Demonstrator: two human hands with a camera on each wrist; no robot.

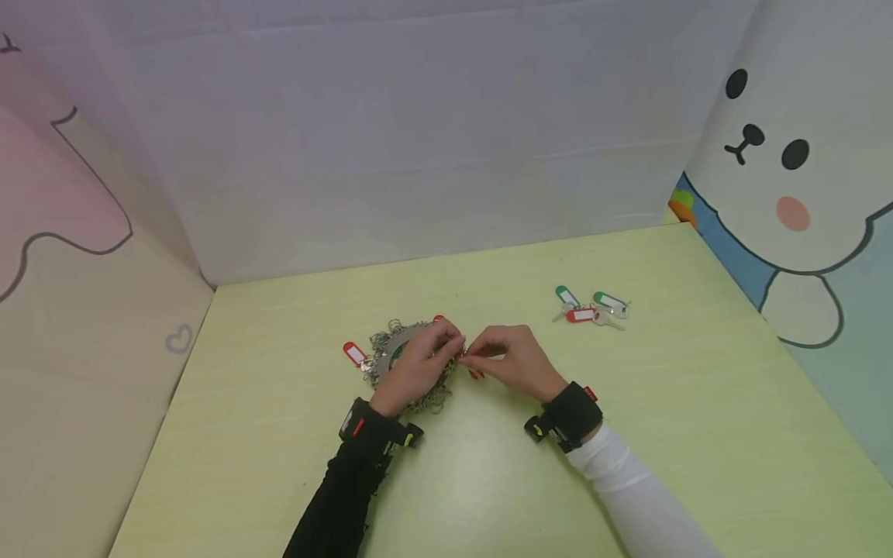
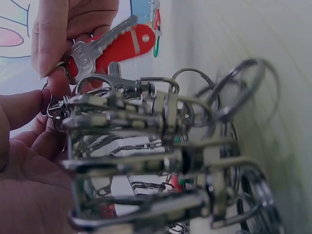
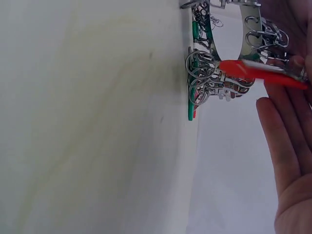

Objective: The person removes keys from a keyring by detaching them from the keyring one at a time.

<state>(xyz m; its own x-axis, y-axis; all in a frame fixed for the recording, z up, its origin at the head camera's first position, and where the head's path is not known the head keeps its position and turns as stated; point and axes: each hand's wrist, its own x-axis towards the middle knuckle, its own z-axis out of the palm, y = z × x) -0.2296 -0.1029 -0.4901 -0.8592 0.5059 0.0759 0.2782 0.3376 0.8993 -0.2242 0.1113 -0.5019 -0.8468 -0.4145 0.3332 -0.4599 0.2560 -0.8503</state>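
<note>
A flat grey metal ring (image 1: 382, 362), hung all round with small snap hooks (image 2: 141, 165), lies under my left hand (image 1: 422, 360). That hand pinches one of the hooks at the ring's right side. Close beside it, my right hand (image 1: 516, 360) pinches the small split ring of a silver key (image 2: 87, 56). A red key tag (image 2: 122, 48) hangs with this key; its edge shows in the right wrist view. Fingertips of both hands nearly meet, and whether the split ring is through the hook is hidden.
Several keys lie at the back right with a red tag (image 1: 581, 315) and two green tags (image 1: 611, 301). Another red tag (image 1: 354, 353) sticks out left of the metal ring. A pale curtain (image 1: 446, 139) stands behind the yellow table (image 1: 279, 480).
</note>
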